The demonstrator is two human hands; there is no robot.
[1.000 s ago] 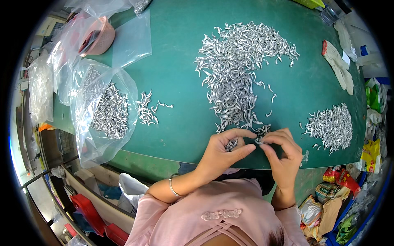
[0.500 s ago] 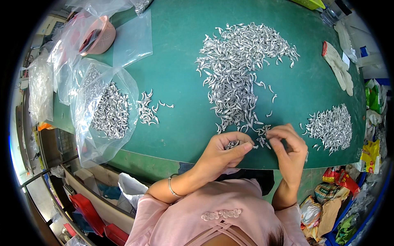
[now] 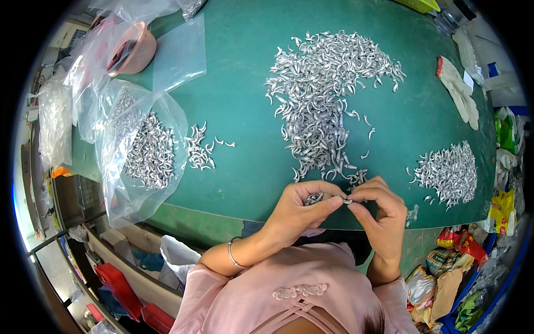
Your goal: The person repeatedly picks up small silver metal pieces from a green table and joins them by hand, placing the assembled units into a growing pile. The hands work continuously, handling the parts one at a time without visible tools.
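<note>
Several small curved silver metal pieces [image 3: 312, 198] lie in the curled fingers of my left hand [image 3: 300, 209]. Its thumb and index fingertip come together at one more small metal piece [image 3: 347, 201]. On the other side of that piece, the thumb and index finger of my right hand [image 3: 384, 211] pinch it, so the fingertips of both hands nearly meet. Just beyond them, a large heap of the same metal pieces [image 3: 317, 122] stretches away over the green table [image 3: 233, 183]. A few loose pieces [image 3: 357, 178] lie beside my right fingers, partly hidden.
A smaller pile of metal pieces [image 3: 448, 172] lies at the right. At the left, a clear plastic bag [image 3: 133, 203] holds more, with a small cluster [image 3: 199, 147] beside it. Farther back are a pink basket [image 3: 142, 53], a flat bag [image 3: 186, 53] and a white glove [image 3: 459, 92].
My right hand has moved left and nearer to me, from the loose pieces to my left fingertips, and now grips the small metal piece there. My left hand has stayed nearly still.
</note>
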